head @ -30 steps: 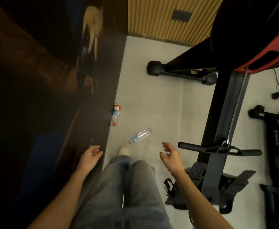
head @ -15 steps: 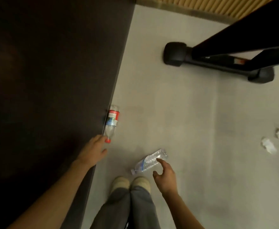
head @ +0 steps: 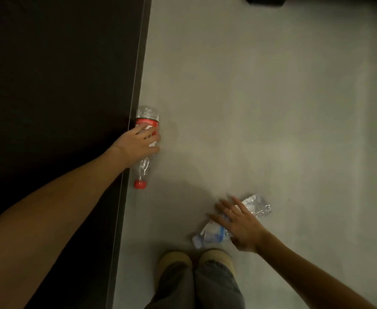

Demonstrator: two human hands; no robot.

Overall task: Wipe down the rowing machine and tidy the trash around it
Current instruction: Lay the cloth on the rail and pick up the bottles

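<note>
Floor: pale grey and bare across most of the view; both bottles lie flat on it, well apart from each other.
Dark panel: fills the left of the view; its pale edge runs up and down the picture, and we cannot tell what the surface is.
Shoes: two light toes at the bottom centre, just beside the cap end of the clear bottle.
Red-label bottle: lies touching the panel edge, long axis parallel to that edge, red cap toward us, base away.
Clear bottle: crumpled, blue-labelled, long axis slanting from a pale cap near the shoes up and to the right.
Left hand: set over the middle of the red-label bottle, fingers curled across the label, thumb on the open side; we judge the grasp to be closing, though we cannot tell whether it is firm.
Right hand: laid on the middle of the clear bottle, fingers spread and not yet wrapped.
Governing relation: each bottle lies directly under its own-side hand, and each hand crosses the long axis, so we judge the next move needs only curling and lifting.
Risk: in our judgement, the crushed clear bottle may slip from a loose grasp.
Progress: trash pickup in hand; the rowing machine is out of view.
</note>
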